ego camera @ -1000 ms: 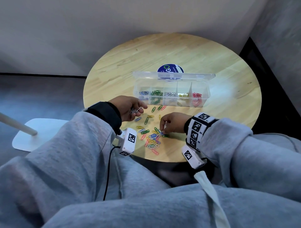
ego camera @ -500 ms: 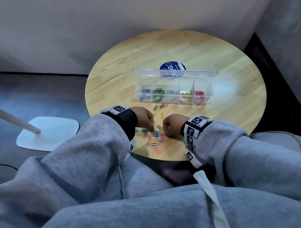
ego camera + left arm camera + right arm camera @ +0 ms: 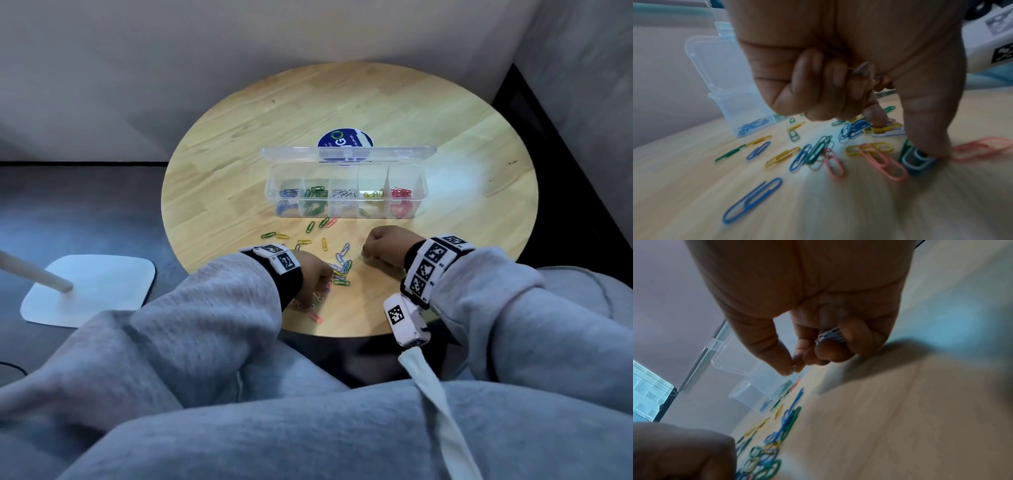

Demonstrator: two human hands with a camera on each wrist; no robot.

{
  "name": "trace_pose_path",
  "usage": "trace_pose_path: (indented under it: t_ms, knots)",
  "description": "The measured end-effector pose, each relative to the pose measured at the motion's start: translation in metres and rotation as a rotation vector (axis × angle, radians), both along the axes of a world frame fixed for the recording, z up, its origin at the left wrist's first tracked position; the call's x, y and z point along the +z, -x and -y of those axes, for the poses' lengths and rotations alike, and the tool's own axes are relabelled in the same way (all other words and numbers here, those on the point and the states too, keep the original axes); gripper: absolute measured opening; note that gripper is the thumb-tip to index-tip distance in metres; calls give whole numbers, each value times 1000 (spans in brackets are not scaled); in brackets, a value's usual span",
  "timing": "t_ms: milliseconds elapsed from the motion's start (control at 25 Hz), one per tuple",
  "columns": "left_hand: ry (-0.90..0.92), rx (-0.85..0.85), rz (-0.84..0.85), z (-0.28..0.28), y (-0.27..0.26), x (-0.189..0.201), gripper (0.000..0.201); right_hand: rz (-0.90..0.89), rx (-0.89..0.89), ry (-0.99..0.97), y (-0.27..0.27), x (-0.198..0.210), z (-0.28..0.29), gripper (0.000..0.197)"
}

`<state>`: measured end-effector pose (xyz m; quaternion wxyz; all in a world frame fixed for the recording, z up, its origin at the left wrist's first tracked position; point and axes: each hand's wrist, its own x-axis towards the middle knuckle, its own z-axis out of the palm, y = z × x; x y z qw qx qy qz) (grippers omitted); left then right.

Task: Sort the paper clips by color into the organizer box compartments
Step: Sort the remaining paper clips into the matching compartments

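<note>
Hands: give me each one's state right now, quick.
Left hand: curled, holding white paper clips, fingertips down in the loose pile.
Right hand: closed around a bunch of white paper clips.

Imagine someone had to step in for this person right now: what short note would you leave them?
Left hand: down in the loose clips near the table's front edge, thumb pressing them, fingers curled on what looks like a few clips.
Right hand: curled round a small bunch of white clips, just right of the pile.
Organizer box: open, holding blue, green, white, yellow, red clips, left to right.
Left: drop the held clips in, then sort the mixed clips on the table.
</note>
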<state>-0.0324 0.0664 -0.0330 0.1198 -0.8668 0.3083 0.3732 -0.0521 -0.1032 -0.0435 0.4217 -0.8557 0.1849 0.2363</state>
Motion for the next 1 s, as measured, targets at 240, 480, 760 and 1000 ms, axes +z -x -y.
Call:
trace_pose_path:
  t_ms: [240,480,760,1000]
  knots:
    - [5,27,42,-1,-14,6,39,2,-50,-69,2,-2,5,27]
    - [31,88,128,-10,-17,1,11,-54,-22,-155,2,1,-1,24]
    - [264,439,89,-27,-27,2,17,-181,1,-271,-1,-4,-19,31]
    - [369,646,-30,-36,-30,7,11,-289,28,-289,-1,-2,-45,27]
